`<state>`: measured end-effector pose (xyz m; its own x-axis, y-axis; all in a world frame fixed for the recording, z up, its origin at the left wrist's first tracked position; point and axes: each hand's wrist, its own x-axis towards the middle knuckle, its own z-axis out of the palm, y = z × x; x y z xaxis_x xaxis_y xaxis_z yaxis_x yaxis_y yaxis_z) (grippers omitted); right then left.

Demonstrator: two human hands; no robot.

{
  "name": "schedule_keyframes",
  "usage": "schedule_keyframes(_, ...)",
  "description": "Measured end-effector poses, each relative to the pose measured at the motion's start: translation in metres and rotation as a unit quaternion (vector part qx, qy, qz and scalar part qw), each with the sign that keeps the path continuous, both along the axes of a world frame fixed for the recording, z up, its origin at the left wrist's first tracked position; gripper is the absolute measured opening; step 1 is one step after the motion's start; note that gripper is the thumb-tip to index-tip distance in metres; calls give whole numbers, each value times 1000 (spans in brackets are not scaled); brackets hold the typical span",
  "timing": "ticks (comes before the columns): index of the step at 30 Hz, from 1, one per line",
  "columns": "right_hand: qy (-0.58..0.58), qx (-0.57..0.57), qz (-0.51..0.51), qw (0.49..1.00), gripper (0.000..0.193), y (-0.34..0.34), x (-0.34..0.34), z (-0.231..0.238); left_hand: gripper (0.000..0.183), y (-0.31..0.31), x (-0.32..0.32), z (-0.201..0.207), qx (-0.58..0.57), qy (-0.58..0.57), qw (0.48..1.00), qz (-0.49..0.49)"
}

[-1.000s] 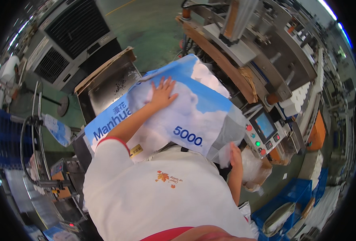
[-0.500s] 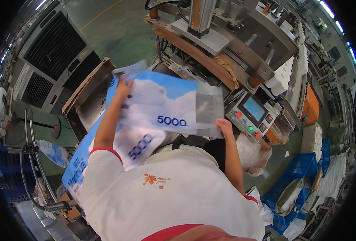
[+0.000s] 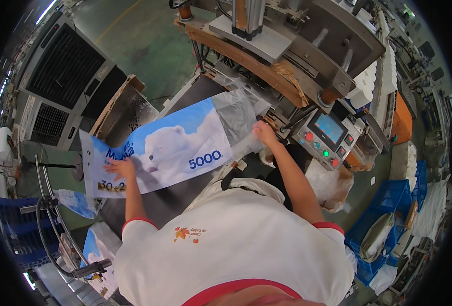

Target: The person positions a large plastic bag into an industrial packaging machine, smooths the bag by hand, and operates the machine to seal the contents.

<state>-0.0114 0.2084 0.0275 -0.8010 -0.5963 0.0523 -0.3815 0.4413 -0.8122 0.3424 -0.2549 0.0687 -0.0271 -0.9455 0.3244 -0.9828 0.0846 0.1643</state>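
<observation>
A printed plastic bag (image 3: 182, 140), blue and white with a polar bear on it, lies stretched out in front of me above a dark belt (image 3: 157, 204). Its right end is a clear, wrinkled film. My left hand (image 3: 122, 171) rests on the printed left end, with the fingers spread. The fingers of my right hand (image 3: 264, 134) are closed at the edge of the clear film. Another bag of similar print (image 3: 99, 245) hangs or lies at the lower left, partly hidden by my body.
A machine with a metal press plate (image 3: 251, 43) stands beyond the belt. Its control panel (image 3: 328, 132) is right of my right hand. A metal-lined box (image 3: 129, 109) and a grey air cooler (image 3: 65, 66) stand at the left. Blue crates (image 3: 381, 219) are at the right.
The bag has straightened and lowered over the belt. My left hand has moved from its top edge down to its left end. The second bag beneath has slid away to the lower left.
</observation>
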Motion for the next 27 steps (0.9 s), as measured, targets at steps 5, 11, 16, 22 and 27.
schedule_keyframes(5,77,141,-41,986,23,-27,-22,26,71,100,-67,-11,116,-162,895,-399)
schedule_keyframes(11,10,176,-159,971,33,-44,-45,2,66,177,-84,-24,108,-105,890,-429)
schedule_keyframes(16,-119,-167,-168,964,31,-8,-38,-22,66,180,-58,-32,103,-93,919,-369)
schedule_keyframes(22,-334,-117,-317,880,25,218,-6,-72,64,181,-51,-36,97,-96,925,-356)
schedule_keyframes(27,-290,-94,-625,719,9,438,9,-73,64,185,-55,-41,116,-126,927,-335)
